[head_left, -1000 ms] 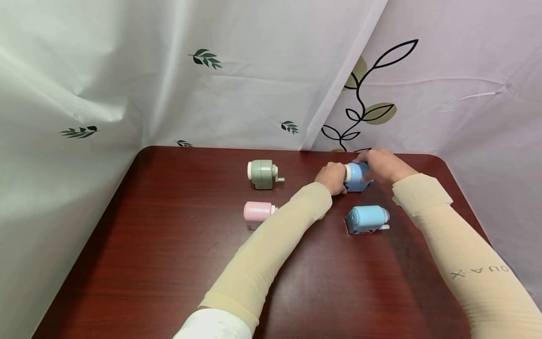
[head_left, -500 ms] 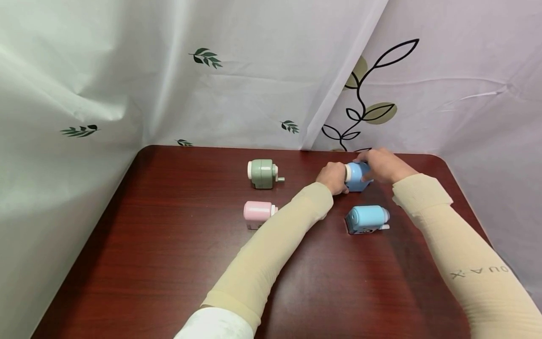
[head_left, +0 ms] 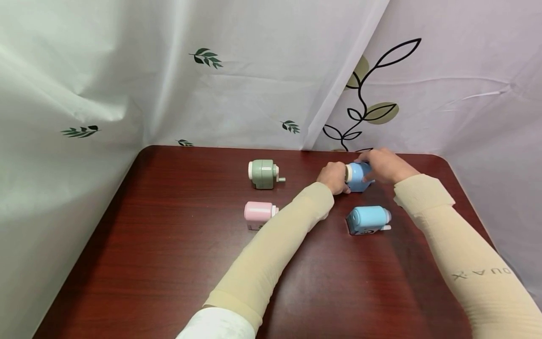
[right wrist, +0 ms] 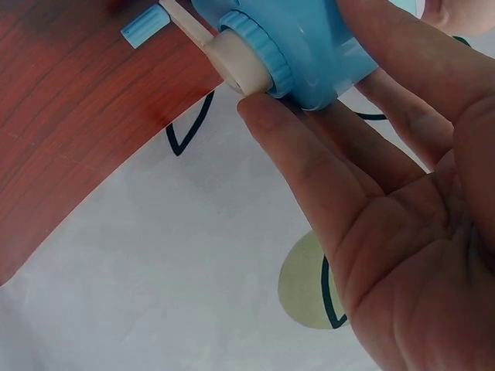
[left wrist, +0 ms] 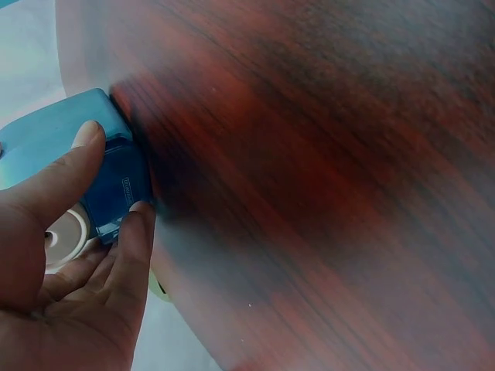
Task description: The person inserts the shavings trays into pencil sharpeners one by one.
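At the back right of the table, both my hands are on a blue crank pencil sharpener (head_left: 357,176). My right hand (head_left: 385,165) holds its body between thumb and fingers from the right and above. In the right wrist view, a fingertip lies by the cream collar (right wrist: 240,63) of the crank, whose blue knob (right wrist: 145,27) points away from the hand. From the left, my left hand (head_left: 332,178) grips the sharpener's end. In the left wrist view its thumb and fingers straddle the dark blue lower part (left wrist: 120,182), beside the round cream piece (left wrist: 66,236).
A light blue sharpener (head_left: 367,219) stands just in front of the hands. A green sharpener (head_left: 263,174) stands back centre, and a pink one (head_left: 258,214) lies partly behind my left sleeve (head_left: 275,249). White patterned cloth (head_left: 237,94) hangs behind the dark red table (head_left: 169,263).
Both hands stay on the blue sharpener, almost still. The whole head view has shifted very slightly. The other sharpeners have not moved.
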`<move>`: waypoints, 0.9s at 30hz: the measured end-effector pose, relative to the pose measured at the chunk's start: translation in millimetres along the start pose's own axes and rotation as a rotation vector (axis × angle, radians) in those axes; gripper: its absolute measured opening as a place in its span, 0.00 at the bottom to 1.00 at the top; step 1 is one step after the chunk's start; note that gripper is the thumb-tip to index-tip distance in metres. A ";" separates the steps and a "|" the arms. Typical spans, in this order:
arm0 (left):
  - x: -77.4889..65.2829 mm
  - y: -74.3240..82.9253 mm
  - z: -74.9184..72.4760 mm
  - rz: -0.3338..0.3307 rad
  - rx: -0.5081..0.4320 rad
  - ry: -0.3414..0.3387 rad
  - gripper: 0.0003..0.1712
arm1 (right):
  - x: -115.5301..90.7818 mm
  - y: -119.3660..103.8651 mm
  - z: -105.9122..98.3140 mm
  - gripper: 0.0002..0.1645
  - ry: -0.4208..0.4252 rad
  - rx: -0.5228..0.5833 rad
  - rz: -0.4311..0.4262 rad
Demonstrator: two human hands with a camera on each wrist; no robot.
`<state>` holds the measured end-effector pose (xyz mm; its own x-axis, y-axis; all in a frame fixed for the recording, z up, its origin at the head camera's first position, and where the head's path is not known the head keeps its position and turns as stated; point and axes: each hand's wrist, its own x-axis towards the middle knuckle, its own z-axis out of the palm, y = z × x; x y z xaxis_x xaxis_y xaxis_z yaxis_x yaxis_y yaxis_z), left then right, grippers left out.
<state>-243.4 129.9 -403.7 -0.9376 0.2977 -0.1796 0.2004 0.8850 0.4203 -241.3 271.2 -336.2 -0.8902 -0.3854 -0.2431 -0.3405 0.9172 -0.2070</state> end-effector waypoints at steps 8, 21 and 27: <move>0.5 0.6 0.9 -0.001 -0.001 0.000 0.31 | -0.3 -0.9 0.0 0.31 0.000 -0.001 0.002; 2.7 0.4 1.2 -0.026 -0.042 -0.005 0.32 | 0.4 -1.7 0.2 0.30 0.009 0.006 0.000; 5.0 0.3 3.7 -0.019 -0.039 -0.003 0.32 | 0.6 -1.7 1.0 0.31 0.003 0.006 0.008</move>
<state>-247.0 132.9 -407.8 -0.9403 0.2821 -0.1904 0.1714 0.8758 0.4512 -241.0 269.3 -336.9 -0.8940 -0.3773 -0.2416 -0.3313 0.9197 -0.2105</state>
